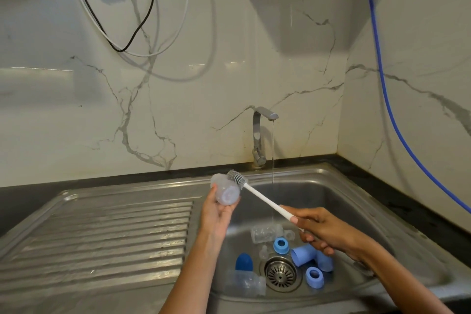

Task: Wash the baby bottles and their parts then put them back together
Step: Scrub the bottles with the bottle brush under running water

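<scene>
While the tap (265,120) runs a thin stream into the far side of the sink (339,201), I keep the clear bottle (225,192) up over the sink's left edge, beside the draining board (102,234), so drips fall into steel and not on the counter. My left hand (216,214) cups it from below, fingers curled round its body, its base turned toward me; I cannot tell from here whether the mouth points fully away. My right hand (321,234) grips the near end of the bottle brush (265,201), its white handle slanting up and left so the grey bristle head lies against the bottle's far upper side — outside it, not in it. I judge this is the scrubbing step, with the brush angled for reach rather than force.

Down in the basin, everything else waits near the drain strainer (280,273): two light blue collar rings (281,245) (315,277), a light blue cap (303,256) on its side, a dark blue cap (244,262), a second clear bottle (265,233) lying down, another clear bottle (246,282) at the near side, and small clear teats (263,252) — kept low so the water reaches them. Nothing is reassembled yet.
</scene>
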